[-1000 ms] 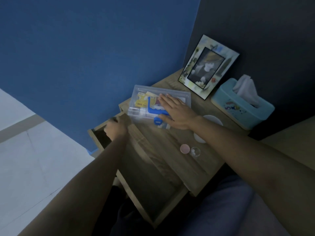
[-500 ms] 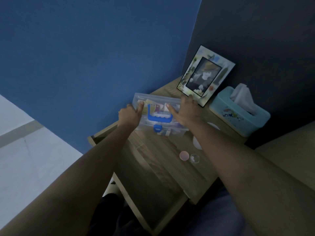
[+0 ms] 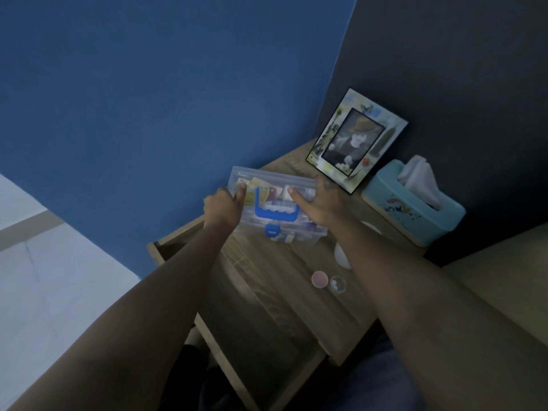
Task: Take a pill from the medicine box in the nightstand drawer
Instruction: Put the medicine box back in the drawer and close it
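The medicine box [image 3: 277, 210] is out of the open drawer [image 3: 261, 330] and sits on the worktop [image 3: 299, 292], just beside the picture frame [image 3: 355, 140]. The left hand [image 3: 224, 204] and right hand [image 3: 321, 203] clasp its ends, thumbs on the shut lid. Opening it and taking a pill remain.

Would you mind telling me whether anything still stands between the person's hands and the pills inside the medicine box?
Yes: the box's own lid. The left hand and right hand grip the ends of the medicine box on the nightstand, but the blue latch looks fastened.
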A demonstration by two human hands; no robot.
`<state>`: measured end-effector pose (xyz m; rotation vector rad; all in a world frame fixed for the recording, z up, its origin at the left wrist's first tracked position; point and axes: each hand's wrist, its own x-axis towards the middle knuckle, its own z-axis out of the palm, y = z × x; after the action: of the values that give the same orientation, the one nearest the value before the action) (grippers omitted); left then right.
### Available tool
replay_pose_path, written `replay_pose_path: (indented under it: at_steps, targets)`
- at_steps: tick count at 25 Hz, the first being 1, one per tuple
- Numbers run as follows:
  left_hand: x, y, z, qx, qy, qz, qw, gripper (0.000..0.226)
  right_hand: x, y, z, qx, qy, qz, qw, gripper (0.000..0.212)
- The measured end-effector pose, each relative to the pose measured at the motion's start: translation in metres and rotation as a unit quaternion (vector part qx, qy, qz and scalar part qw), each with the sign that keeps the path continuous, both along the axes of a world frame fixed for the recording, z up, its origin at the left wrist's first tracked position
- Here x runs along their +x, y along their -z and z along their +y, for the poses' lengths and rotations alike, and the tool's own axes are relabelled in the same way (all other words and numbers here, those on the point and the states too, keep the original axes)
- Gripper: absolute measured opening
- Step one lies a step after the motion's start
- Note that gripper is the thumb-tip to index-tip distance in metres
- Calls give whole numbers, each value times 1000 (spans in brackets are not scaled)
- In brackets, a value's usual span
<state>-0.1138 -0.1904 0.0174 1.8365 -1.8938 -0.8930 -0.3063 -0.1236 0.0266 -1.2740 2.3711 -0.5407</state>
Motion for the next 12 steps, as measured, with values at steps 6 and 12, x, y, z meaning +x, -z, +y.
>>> replay_pose_path:
  at_steps: [6,12]
  targets:
    - [41,-34,-11,-44,-3,1,999,63,57,-39,6,-111,110,-17,988,92]
    - [96,-82,7,-88,26,32,995,53,127,-75,44,-191,246,-128,942,94]
